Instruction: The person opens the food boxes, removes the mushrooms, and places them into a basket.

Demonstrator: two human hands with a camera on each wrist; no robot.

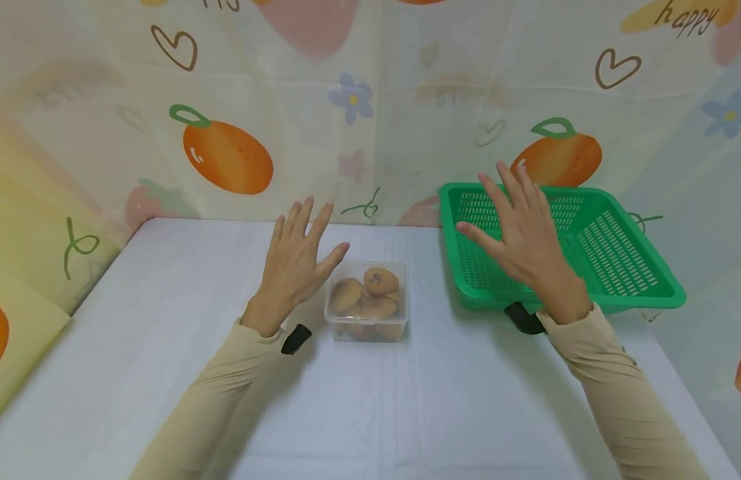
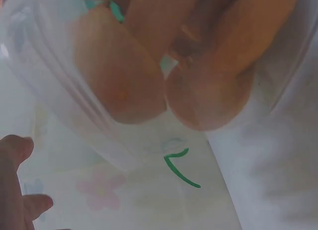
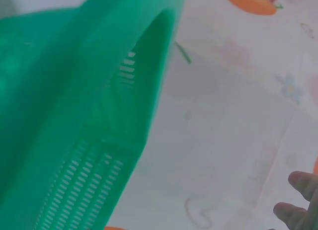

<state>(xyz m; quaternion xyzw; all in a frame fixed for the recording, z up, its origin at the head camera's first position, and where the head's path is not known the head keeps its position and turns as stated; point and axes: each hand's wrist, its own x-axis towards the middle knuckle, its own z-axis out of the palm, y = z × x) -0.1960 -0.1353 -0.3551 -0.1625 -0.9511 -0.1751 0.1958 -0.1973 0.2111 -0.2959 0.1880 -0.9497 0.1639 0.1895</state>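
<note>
My left hand (image 1: 294, 267) hovers with spread, straight fingers just left of a clear lidded plastic box (image 1: 367, 331) and holds nothing. Several round brown cookies (image 1: 380, 281) lie inside the box, which stands on the table. In the left wrist view the box fills the upper part, with brown cookies (image 2: 119, 81) showing through its wall. Over the near left part of a green plastic basket (image 1: 634, 280) my right hand (image 1: 523, 233) is raised, its fingers spread and nothing in its grasp. The right wrist view shows the slotted basket wall (image 3: 79, 185) close up, with fingertips (image 3: 290, 214) at the lower right.
A white cloth covers the table (image 1: 370, 420). Behind it hangs a printed curtain (image 1: 406, 120) with oranges, hearts and flowers. Black straps (image 1: 296, 339) sit at both wrists, over beige sleeves.
</note>
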